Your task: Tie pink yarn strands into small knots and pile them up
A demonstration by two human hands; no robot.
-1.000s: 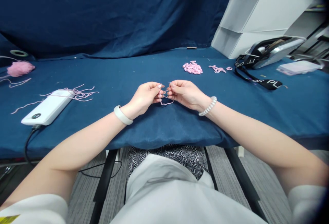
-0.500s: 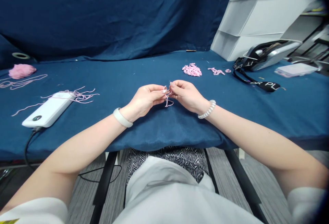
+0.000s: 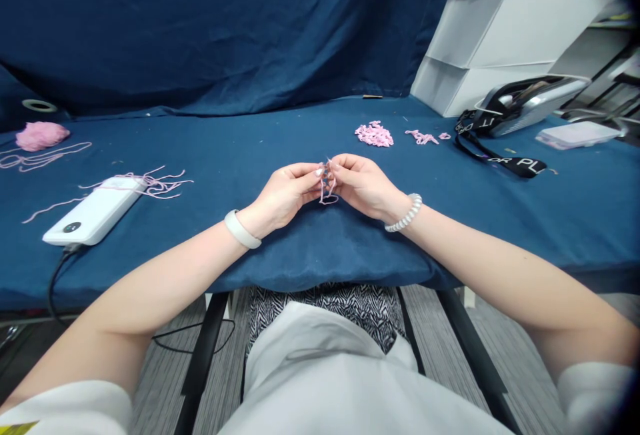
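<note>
A pink strand (image 3: 329,200) is being held in the air between two hands, over the blue tablecloth (image 3: 320,248) and a little inside the table's near edge. By the left hand (image 3: 287,192) it is being pinched between thumb and fingertips, the other fingers being curled in; by the right hand (image 3: 364,180) a like pinch is being made, and the fingertips of both are being brought almost together. To either side, a broad stretch of cloth is being left before other things are met, while the far edge is being bounded by a hanging blue curtain (image 3: 225,35) and the right rear corner by stacked white boxes (image 3: 515,35). Below the fingertips a thin, slack, slightly kinked loop is being formed by the strand, its upper part being hidden by the fingers. Farther out, ahead and to the right, a pile of pink pieces (image 3: 374,134) is being flanked by a few loose pieces (image 3: 423,136), and beyond them a black strap (image 3: 520,165) is being seen. On the left, a white device (image 3: 95,212) is being overlain at its far end by pink threads (image 3: 160,185), and a fluffy pink ball (image 3: 43,136) is being shown behind it.
</note>
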